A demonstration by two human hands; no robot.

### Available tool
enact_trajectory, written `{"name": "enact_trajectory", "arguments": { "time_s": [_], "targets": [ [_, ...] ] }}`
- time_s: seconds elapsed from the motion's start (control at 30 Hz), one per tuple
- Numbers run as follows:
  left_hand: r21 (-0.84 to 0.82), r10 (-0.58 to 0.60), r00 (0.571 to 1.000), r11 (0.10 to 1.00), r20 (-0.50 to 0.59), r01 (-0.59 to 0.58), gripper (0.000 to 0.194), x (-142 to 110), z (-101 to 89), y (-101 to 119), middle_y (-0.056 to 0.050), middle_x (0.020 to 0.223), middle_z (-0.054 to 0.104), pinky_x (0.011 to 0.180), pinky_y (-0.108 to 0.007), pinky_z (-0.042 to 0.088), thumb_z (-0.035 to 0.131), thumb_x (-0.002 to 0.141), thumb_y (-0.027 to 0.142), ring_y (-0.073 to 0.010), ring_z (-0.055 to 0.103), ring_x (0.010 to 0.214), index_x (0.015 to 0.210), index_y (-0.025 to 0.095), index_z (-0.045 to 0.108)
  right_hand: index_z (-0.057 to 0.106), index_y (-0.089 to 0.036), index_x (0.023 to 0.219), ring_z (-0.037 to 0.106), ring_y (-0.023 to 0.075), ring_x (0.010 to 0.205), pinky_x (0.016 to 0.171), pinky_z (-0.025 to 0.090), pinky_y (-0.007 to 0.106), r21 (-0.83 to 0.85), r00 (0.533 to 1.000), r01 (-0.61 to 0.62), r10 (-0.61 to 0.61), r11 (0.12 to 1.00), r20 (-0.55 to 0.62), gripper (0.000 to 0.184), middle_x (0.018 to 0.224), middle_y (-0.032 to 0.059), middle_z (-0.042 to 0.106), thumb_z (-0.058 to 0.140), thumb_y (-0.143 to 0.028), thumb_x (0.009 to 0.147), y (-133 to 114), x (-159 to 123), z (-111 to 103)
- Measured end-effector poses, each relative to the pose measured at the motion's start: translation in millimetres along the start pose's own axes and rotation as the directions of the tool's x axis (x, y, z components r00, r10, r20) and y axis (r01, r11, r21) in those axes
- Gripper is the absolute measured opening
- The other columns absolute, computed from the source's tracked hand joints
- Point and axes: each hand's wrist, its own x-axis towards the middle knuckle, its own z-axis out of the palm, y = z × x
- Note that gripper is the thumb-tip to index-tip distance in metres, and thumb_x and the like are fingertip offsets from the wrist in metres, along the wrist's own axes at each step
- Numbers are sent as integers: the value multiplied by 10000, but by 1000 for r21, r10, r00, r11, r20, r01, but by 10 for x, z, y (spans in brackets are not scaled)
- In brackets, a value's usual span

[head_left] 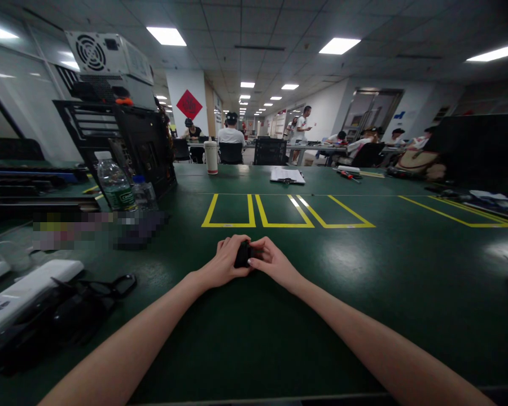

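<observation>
My left hand (225,262) and my right hand (272,261) meet over the dark green table (364,293), a little in front of me. Both hands are curled around a small black object (242,255) held between them. Fingers of both hands wrap its sides, so its shape is mostly hidden and I cannot make out what it is. The hands rest just short of three yellow taped rectangles (281,211) marked on the tabletop.
At the left stand a black computer case (122,144), two water bottles (117,186), black scissors (110,286) and white boxes (21,293). Farther back are a white cup (211,157), a clipboard (287,175) and a red-handled screwdriver (349,176). Several people sit at distant desks.
</observation>
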Motion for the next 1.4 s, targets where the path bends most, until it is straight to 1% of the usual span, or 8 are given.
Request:
{"name": "enact_trajectory", "arguments": {
  "time_s": [0.13, 0.37, 0.53, 0.67, 0.9, 1.1, 1.27, 1.4],
  "targets": [
    [-5, 7, 1000, 1000, -7, -8, 511, -1, 10, -11, -62, 1111, 455, 865, -398, 335, 583, 764, 297, -237, 469, 960, 1195, 242, 316, 496, -214, 953, 582, 194, 976, 839, 485, 376, -11, 1000, 13, -13, 1000, -12, 210, 1035, 27, 541, 599, -207, 770, 20, 9, 10],
    [12, 11, 999, 1000, -53, -10, 540, 12, 101, -88, -56, 1093, 461, 870, -399, 327, 609, 739, 291, -240, 468, 953, 1189, 245, 315, 488, -201, 1041, 556, 209, 1018, 879, 456, 403, -38, 999, -41, 40, 998, -31, 300, 1097, 59, 532, 602, -214, 764, 40, 26, -5],
    [9, 20, 999, 1000, -50, -20, 539, 9, 91, -90, -57, 1091, 458, 872, -398, 324, 605, 730, 258, -238, 467, 949, 1185, 242, 316, 482, -215, 967, 574, 192, 984, 865, 468, 377, 9, 1000, -1, 2, 1000, -5, 285, 1054, 25, 536, 638, -176, 732, 2, 7, 3],
    [3, 20, 998, 1000, -54, -20, 529, 11, 88, -82, -59, 1097, 456, 865, -396, 328, 604, 744, 304, -240, 464, 954, 1186, 242, 320, 486, -212, 919, 593, 184, 929, 814, 492, 369, 13, 1000, -2, 2, 1000, -21, 192, 1010, 18, 542, 602, -204, 766, -18, 0, 20],
    [9, 16, 998, 1000, -54, -16, 546, 15, 93, -85, -60, 1103, 456, 880, -403, 319, 612, 742, 298, -241, 462, 962, 1195, 243, 311, 487, -205, 1034, 564, 203, 1005, 862, 467, 388, -35, 997, -50, 48, 998, -53, 291, 1088, 55, 532, 601, -214, 766, 22, 27, 5],
    [-12, 5, 1000, 1000, -19, -6, 516, 8, 57, -68, -60, 1092, 453, 873, -398, 331, 594, 754, 286, -236, 466, 955, 1187, 242, 317, 497, -221, 971, 572, 197, 999, 851, 477, 376, 15, 1000, -20, 20, 1000, -1, 261, 1076, 27, 538, 627, -203, 745, -15, -10, -2],
    [8, 13, 999, 1000, -47, -13, 534, 12, 77, -65, -60, 1095, 455, 870, -397, 328, 610, 739, 293, -238, 465, 951, 1185, 239, 322, 504, -216, 919, 602, 176, 901, 788, 493, 344, 23, 999, 15, -14, 1000, -33, 196, 986, 12, 547, 614, -232, 757, 17, 8, 15],
    [1, 17, 999, 1000, -42, -17, 531, 11, 82, -67, -59, 1103, 453, 872, -393, 330, 605, 746, 285, -237, 465, 960, 1192, 243, 319, 498, -215, 988, 579, 187, 963, 826, 477, 356, -15, 998, -5, 4, 1000, -58, 256, 1048, 33, 537, 611, -235, 759, 51, 38, 9]
  ]
}}
